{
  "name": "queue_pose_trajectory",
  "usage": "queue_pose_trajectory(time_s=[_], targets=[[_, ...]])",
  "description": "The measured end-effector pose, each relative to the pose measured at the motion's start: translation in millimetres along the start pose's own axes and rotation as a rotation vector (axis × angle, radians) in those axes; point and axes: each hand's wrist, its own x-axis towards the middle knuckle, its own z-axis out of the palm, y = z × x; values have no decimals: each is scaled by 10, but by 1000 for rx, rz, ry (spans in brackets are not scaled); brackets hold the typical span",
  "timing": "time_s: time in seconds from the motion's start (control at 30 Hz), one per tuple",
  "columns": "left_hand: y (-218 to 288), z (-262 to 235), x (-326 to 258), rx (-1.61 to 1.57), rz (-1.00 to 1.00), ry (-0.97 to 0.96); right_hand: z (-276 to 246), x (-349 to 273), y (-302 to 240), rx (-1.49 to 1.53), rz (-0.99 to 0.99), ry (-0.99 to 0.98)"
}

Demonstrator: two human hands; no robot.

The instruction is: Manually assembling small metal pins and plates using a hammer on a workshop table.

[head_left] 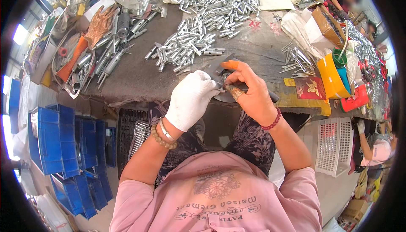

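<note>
The gloved left hand (192, 96) pinches a small metal piece (221, 90) at the table (141, 73) edge; the right hand (251, 90) curls beside it, grip unclear. Looks light, stiff, likely slick: best held firmly by its sides.

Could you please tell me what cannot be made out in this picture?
Small part between the left hand and the right hand: head view, mostly covered by the hands, too small to tell its shape.
Metal tube pile: head view, far end cut off by the upper edge.
Thin metal pins: head view, too small and overlapping to count.
</note>
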Motion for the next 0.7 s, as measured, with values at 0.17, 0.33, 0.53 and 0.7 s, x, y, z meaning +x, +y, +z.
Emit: queue_pose_trajectory(time_s=[0.17,0.33,0.53,0.7], targets=[[-17,13,-5,-6,10,10,10,-7,11,-78,-70,6],[8,25,-12,8,-1,8,50,-30,-65,-391,-288,1],[-11,78,-43,-29,-13,75,11,-69,-135,-466,-324,-17],[26,21,-23,-45,-42,32,-388,-110,-19,-725,-202,39]])
